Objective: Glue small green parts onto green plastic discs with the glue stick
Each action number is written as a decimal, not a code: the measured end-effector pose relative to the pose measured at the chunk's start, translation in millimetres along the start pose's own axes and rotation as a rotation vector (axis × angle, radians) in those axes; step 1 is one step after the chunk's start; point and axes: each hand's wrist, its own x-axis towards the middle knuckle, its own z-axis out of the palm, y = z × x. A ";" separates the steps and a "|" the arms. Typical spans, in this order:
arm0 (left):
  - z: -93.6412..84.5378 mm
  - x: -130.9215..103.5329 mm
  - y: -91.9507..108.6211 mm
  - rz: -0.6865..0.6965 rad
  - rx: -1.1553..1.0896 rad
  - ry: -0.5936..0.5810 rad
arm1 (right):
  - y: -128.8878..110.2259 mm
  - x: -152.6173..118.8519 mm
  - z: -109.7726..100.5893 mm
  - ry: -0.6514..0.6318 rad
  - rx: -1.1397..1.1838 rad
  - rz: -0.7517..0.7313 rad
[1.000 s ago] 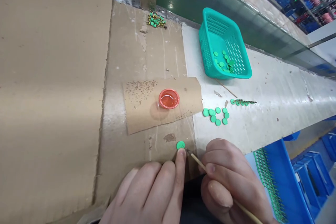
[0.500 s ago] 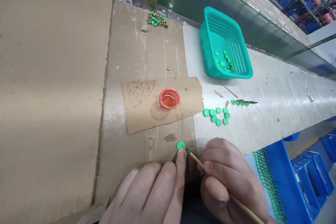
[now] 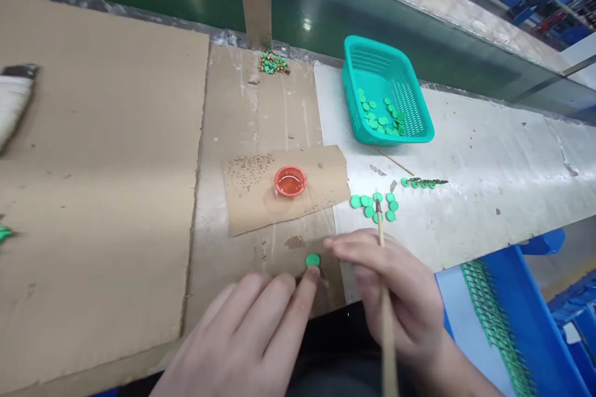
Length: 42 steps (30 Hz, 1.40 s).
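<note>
A small round green disc [image 3: 313,259] lies flat on the brown cardboard near the table's front edge. The index fingertip of my left hand [image 3: 251,329] presses on its near rim, the other fingers curled alongside. In my right hand [image 3: 395,291] is a thin wooden paintbrush [image 3: 381,232], its dark tip pointing away from me over a group of green discs [image 3: 369,211]. My right index finger stretches toward the pressed disc, apart from it. Beyond them, a small red cup [image 3: 290,182] of clear liquid stands on a loose cardboard piece [image 3: 321,181].
A teal basket [image 3: 351,90] with green discs stands at the back. Right of the loose discs are a thin stick [image 3: 395,161] and a row of green pieces [image 3: 423,183]. Green-and-yellow bits [image 3: 274,62] lie in a heap at the back. A blue bin [image 3: 526,310] stands lower right.
The brush tip has left the disc and swung up and right, now pointing away from me. My left finger stays on the disc. The view has shifted, showing more at the left.
</note>
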 end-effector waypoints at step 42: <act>-24.6 49.0 -5.9 -0.463 -0.463 0.087 | 15.0 -6.1 -11.3 0.043 0.500 0.158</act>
